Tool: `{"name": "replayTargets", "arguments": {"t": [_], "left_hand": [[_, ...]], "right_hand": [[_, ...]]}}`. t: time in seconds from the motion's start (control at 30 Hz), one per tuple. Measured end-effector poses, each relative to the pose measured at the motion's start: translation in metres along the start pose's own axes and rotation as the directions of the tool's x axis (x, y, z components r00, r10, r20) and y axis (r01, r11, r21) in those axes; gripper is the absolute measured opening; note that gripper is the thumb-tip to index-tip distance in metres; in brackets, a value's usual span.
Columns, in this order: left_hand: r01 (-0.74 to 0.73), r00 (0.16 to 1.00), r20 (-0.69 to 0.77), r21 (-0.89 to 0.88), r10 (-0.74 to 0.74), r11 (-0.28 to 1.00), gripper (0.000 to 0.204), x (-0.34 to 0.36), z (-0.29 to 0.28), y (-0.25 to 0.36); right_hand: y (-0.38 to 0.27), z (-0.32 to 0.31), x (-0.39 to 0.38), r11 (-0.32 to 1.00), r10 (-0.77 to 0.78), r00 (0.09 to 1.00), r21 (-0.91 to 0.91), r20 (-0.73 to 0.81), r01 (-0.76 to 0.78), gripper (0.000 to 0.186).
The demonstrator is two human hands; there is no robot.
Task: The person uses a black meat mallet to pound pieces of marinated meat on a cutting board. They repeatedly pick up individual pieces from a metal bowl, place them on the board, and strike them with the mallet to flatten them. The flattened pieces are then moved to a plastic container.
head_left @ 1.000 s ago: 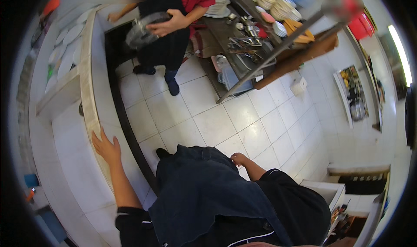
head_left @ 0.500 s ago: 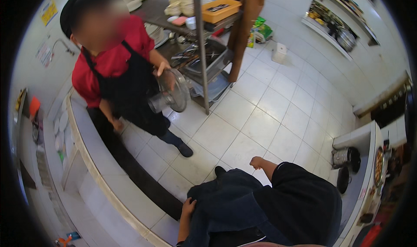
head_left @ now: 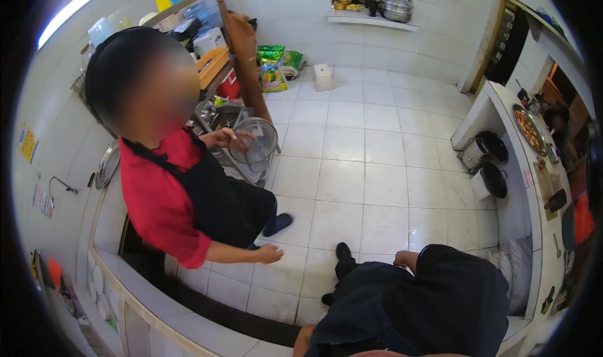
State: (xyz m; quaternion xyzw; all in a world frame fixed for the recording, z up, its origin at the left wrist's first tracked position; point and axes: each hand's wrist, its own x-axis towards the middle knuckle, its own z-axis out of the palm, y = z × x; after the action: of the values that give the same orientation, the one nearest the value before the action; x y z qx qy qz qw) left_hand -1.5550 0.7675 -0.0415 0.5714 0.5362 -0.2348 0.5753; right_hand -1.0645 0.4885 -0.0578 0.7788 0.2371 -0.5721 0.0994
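My right hand (head_left: 406,259) hangs past my black sleeve over the white tile floor (head_left: 386,222), loosely closed, with nothing seen in it. Low at the bottom edge, beside my dark jeans (head_left: 352,307), a little of my left hand (head_left: 304,339) shows; its fingers are hidden. To the left stands a co-worker in a red shirt and black apron (head_left: 220,200). One of that person's hands (head_left: 221,137) grips a clear, round, rimmed piece with a clear cylinder-like part (head_left: 253,145). The co-worker's other hand (head_left: 270,253) hangs low, fingers curled.
A low tiled ledge (head_left: 188,313) curves along the left. Behind the co-worker is a loaded rack with an orange tray (head_left: 213,67). Green bags (head_left: 272,68) and a white stool (head_left: 322,77) stand farther back. On the right counter lies a platter of food (head_left: 529,129), above pots (head_left: 483,148).
My view has tilted up and swung. The co-worker has come nearer, turned to the right, still holding the clear round piece. My left hand, earlier resting on my jeans, has slipped mostly out of sight.
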Motion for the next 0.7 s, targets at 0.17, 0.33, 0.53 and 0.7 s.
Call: {"name": "replayTargets", "arguments": {"t": [0.17, 0.33, 0.53, 0.7], "left_hand": [[0.015, 1.0, 0.025, 0.115, -0.018, 0.993, 0.041, -0.015, 0.027, 0.007], [0.057, 0.998, 0.001, 0.276, -0.059, 0.96, 0.038, -0.019, 0.04, 0.033], [-0.148, 0.988, 0.128, 0.607, 0.087, 0.781, 0.034, 0.016, 0.108, 0.127], [-0.635, 0.768, 0.568, 0.733, 0.294, 0.243, 0.034, 0.089, 0.233, 0.283]], "right_hand": [[0.036, 0.007, -0.046, 0.989, -0.146, 0.964, -0.049, -0.224, 0.139, 0.047], [0.109, 0.02, -0.063, 0.986, -0.156, 0.971, -0.089, -0.182, 0.142, 0.047], [0.306, 0.028, -0.078, 0.707, 0.162, 0.984, 0.703, -0.067, -0.068, 0.034], [0.478, 0.081, -0.065, 0.183, 0.464, 0.871, 0.979, -0.162, 0.085, 0.024]]}}
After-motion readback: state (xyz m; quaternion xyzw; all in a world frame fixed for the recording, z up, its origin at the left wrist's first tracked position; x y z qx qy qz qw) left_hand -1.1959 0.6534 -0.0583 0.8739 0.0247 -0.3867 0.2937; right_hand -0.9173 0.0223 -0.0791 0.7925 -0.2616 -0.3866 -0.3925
